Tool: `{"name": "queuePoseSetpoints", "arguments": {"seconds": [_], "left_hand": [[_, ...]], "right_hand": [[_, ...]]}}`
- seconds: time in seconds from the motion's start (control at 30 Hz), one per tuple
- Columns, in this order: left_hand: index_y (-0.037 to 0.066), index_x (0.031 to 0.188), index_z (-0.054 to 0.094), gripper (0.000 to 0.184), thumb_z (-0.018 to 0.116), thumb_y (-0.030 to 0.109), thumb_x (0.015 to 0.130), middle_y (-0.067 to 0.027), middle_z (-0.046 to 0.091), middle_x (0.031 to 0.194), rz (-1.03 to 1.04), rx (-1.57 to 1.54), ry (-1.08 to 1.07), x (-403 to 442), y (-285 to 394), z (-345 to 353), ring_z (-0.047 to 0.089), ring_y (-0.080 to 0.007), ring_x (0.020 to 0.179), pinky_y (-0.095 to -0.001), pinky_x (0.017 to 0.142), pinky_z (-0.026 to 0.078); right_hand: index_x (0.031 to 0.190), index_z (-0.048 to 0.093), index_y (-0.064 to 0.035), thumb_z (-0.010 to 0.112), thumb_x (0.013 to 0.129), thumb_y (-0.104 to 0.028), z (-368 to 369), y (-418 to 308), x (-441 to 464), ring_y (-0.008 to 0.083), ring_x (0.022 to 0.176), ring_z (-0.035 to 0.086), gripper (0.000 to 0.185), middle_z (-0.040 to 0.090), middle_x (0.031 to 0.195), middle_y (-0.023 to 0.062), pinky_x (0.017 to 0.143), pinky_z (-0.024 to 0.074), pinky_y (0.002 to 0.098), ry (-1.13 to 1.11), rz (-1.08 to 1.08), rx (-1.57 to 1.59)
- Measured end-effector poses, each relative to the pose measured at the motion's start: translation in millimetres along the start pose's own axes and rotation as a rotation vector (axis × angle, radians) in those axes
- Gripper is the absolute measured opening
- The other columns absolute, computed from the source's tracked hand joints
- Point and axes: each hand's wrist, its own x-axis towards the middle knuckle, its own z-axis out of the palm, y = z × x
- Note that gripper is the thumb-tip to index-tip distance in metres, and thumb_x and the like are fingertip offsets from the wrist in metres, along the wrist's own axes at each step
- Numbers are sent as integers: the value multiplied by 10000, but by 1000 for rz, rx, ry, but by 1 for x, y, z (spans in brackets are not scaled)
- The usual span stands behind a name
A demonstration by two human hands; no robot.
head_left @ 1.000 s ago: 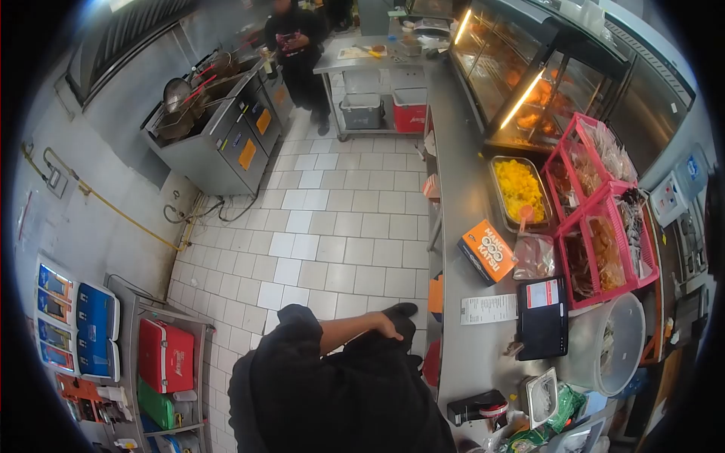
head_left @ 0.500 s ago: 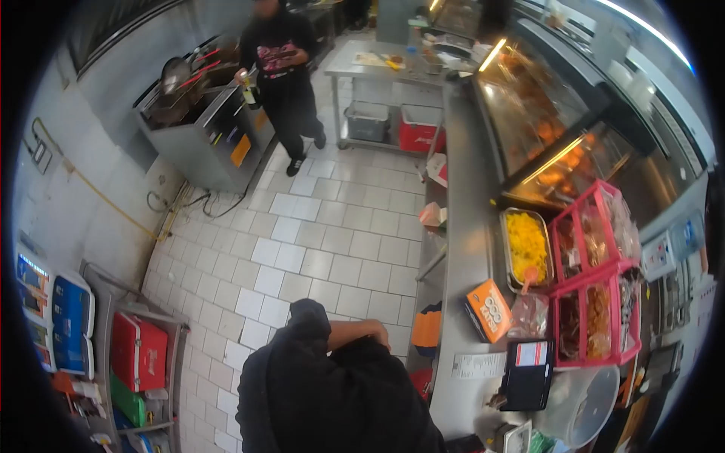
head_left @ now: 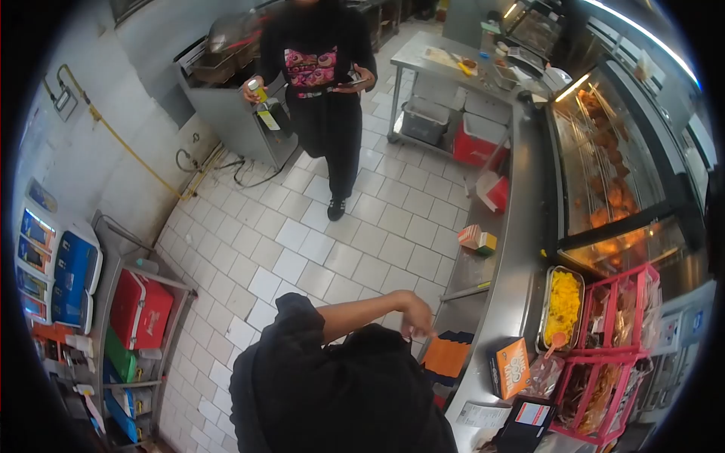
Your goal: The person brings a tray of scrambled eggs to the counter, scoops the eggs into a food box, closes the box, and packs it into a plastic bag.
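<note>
My left hand (head_left: 417, 315) reaches across in front of my dark-clothed body, its fingers bent downward and apart with nothing visible in them. Its fingertips are close to a stack of orange and dark flat cartons (head_left: 447, 355) on the shelf under the steel counter; whether they touch is unclear. My right hand does not show. On the counter to the right stand an orange and black box (head_left: 509, 368) and a tray of yellow food (head_left: 563, 306) with a pink scoop.
A co-worker (head_left: 325, 90) in black stands ahead on the tiled floor, a bottle (head_left: 266, 109) in one hand and a dark flat object in the other. Pink baskets (head_left: 615, 309) and a heated display case (head_left: 619, 166) line the right; a rack with a red cooler (head_left: 142, 309) is at left.
The co-worker has come closer. My left hand has moved from near my leg out to the right, towards the cartons. The view has shifted, placing the counter farther right.
</note>
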Motion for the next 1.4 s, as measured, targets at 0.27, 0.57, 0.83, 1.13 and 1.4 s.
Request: {"name": "queuePoseSetpoints", "arguments": {"seconds": [0.27, 0.57, 0.83, 1.13, 1.4], "left_hand": [[42, 1250, 579, 538, 640, 437, 889, -139, 678, 1008, 642, 238, 50, 19, 77, 32, 648, -238, 895, -343, 774, 525], [31, 1506, 158, 960, 763, 237, 789, -142, 556, 1290, 1017, -559, -274, 43, 84, 66, 564, -217, 1130, -360, 948, 460], [-11, 1473, 241, 1065, 800, 498, 722, -157, 507, 1343, 850, -582, -364, 29, 110, 66, 511, -275, 1210, -423, 1030, 402], [26, 1098, 589, 360, 747, 224, 842, -18, 606, 1011, 575, -543, -272, 7, 120, 71, 585, -116, 875, -258, 764, 474], [28, 928, 597, 148, 572, 167, 972, 5, 598, 775, 485, -566, 157, 26, 115, 95, 528, -72, 667, -226, 617, 439]], "right_hand": [[1207, 521, -38, 522, 987, -210, -56, -38, 31, 193, 708, 618, 279, 663, 842, 118, 607, 479, 319, 109, -101, -21], [1279, 350, -101, 479, 997, -125, -5, -104, 21, 26, 381, 352, 311, 664, 812, 108, 328, 226, 188, 83, 130, 98], [1220, 408, -87, 455, 976, -104, -25, -92, -2, 22, 366, 343, 250, 681, 812, 105, 316, 223, 202, 264, 498, 235], [1178, 477, -77, 522, 959, -117, -74, -38, -44, 15, 414, 371, 227, 678, 839, 95, 343, 248, 188, 672, 480, 153], [1202, 463, -77, 517, 968, -130, -87, -51, -93, 0, 429, 371, 246, 709, 870, 75, 365, 281, 188, 707, 634, 65]]}}
